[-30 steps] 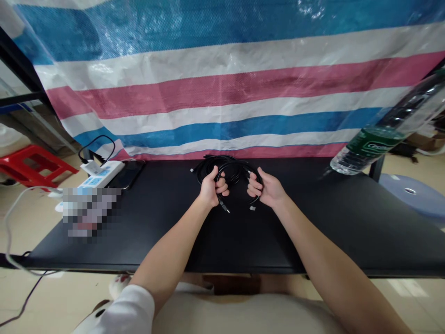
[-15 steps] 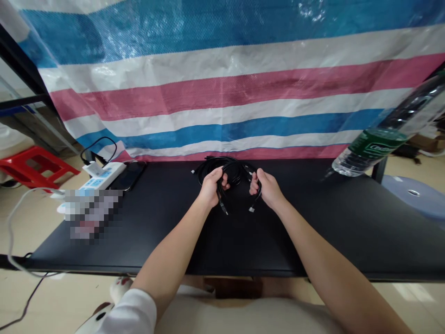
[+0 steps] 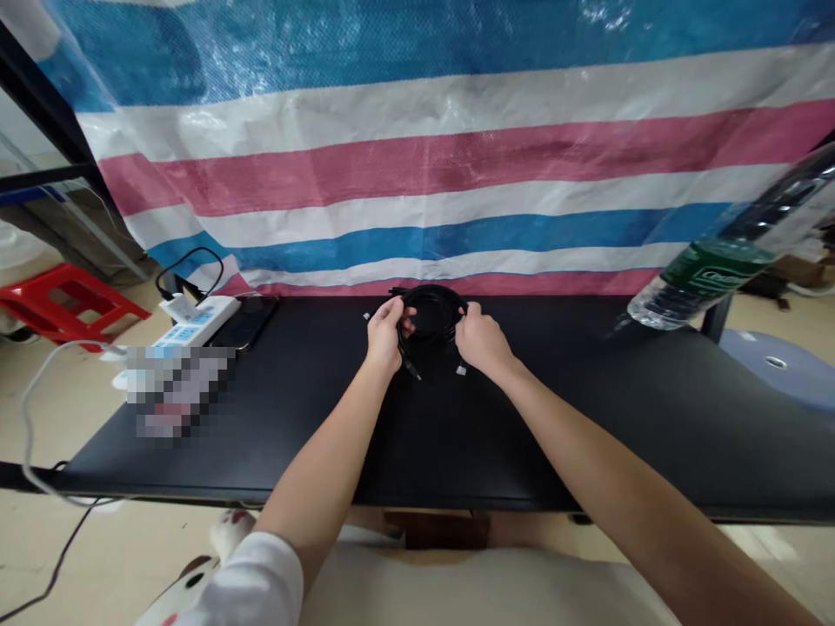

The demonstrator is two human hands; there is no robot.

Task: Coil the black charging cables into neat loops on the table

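- The fingers [image 3: 405, 324] of the left hand [image 3: 384, 335] are curled closed around the left side of a coil of black cable [image 3: 431, 311], with the strands running through the fist.
- The fingers [image 3: 467, 314] of the right hand [image 3: 481, 341] are closed on the right side of the same coil. The back of the hand faces the camera, so the fingertips are mostly hidden.
- The coil is a small round bundle of several loops, held between the two hands. It sits at the far middle of the table [image 3: 587, 417], but I cannot tell whether it rests on the top or is lifted just above it.
- Two plug ends [image 3: 417, 376] hang loose below the hands, one under each, and a third tip pokes out just left of the left hand.
- Both forearms reach straight out over the black table top, and a white sleeve [image 3: 261, 578] shows at the left elbow.
- At the far left corner lie a white power strip [image 3: 196, 320] and, just beside it, a dark phone [image 3: 246, 320].
- A clear bottle [image 3: 714, 269] with a green label is at the right edge of the table, well apart from the hands.
- A striped sheet [image 3: 424, 165] in blue, white and pink hangs behind the table.
- A red stool [image 3: 62, 296] stands on the floor to the left.
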